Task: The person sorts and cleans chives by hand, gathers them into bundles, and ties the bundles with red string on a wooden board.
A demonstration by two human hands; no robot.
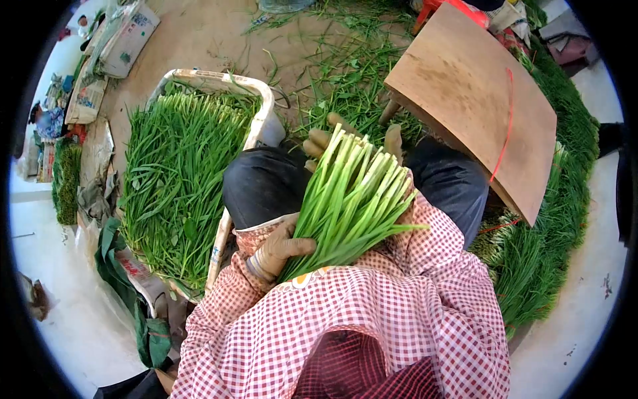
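Note:
My left hand [282,251], in a tan glove, is closed round the leafy end of a bunch of garlic chives [355,199], thumb across the blades. The pale cut stem ends point away from me, above my lap. Beyond and partly behind those ends is my right hand [393,141], also gloved, its fingers stretched apart to the left and its thumb up on the right. Stems hide its palm, so I cannot tell how firmly it touches them. At my left knee stands a whitish plastic crate [267,110] packed with more garlic chives [183,179].
A tilted brown board [475,100] with a red string [508,126] stands at my right knee. Behind it lie long rows of chives [561,226]. Loose green trimmings [352,80] litter the floor ahead. Cartons [129,40] and a dark green cloth [109,266] are on the left.

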